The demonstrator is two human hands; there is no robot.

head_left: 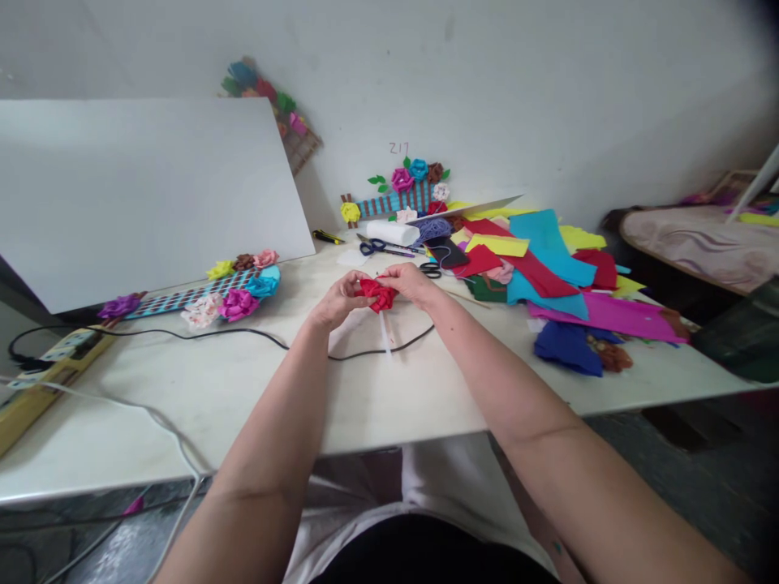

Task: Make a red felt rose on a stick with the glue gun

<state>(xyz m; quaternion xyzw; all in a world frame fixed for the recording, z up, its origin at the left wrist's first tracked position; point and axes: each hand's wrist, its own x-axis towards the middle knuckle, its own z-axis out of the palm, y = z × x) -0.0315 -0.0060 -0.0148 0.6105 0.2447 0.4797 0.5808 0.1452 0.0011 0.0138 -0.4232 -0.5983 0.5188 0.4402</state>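
Both my hands meet above the middle of the white table (200,389), holding a crumpled red fabric flower (377,294) between them. My left hand (337,300) pinches the flower's left side with curled fingers. My right hand (411,282) grips its right and top side, fingers closed over the fabric. A thin white stick (385,332) hangs down from under the flower toward the table. A black cable (377,349) curves across the table just below my hands.
A heap of coloured felt sheets (548,268) covers the table's right part. Scissors (380,248), a white roll (393,232) and blue yarn (433,229) lie behind my hands. A woven strip with fabric flowers (207,294) lies left, before a leaning white board (146,195). A power strip (66,345) sits far left.
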